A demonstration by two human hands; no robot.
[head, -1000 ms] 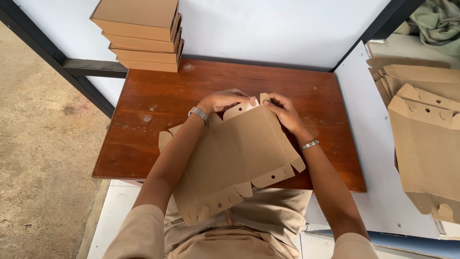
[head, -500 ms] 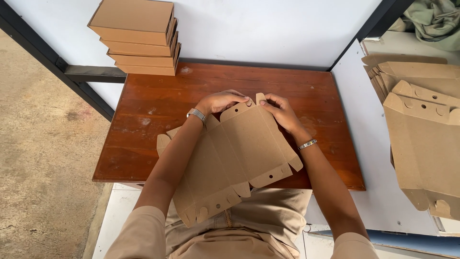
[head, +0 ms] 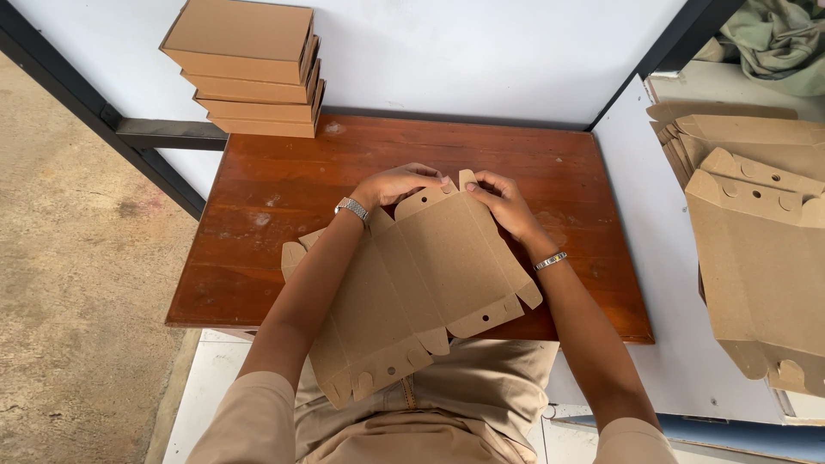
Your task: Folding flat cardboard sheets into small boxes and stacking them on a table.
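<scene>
A flat, creased brown cardboard box blank [head: 421, 275] lies across the near half of a reddish wooden table [head: 258, 206] and hangs over its front edge above my lap. My left hand [head: 397, 183] grips the blank's far edge at the left, fingers curled over a flap. My right hand [head: 504, 202] pinches the far edge just right of it, by a small upright tab. Each wrist has a metal band.
Several folded brown boxes [head: 249, 69] are stacked at the table's far left corner. A pile of flat cardboard blanks [head: 760, 241] lies on the white surface to the right. A dark metal frame [head: 129, 129] and concrete floor are on the left.
The blank has shifted slightly left and toward me on the table; both hands keep their hold on its far edge, fingers working at the flap.
</scene>
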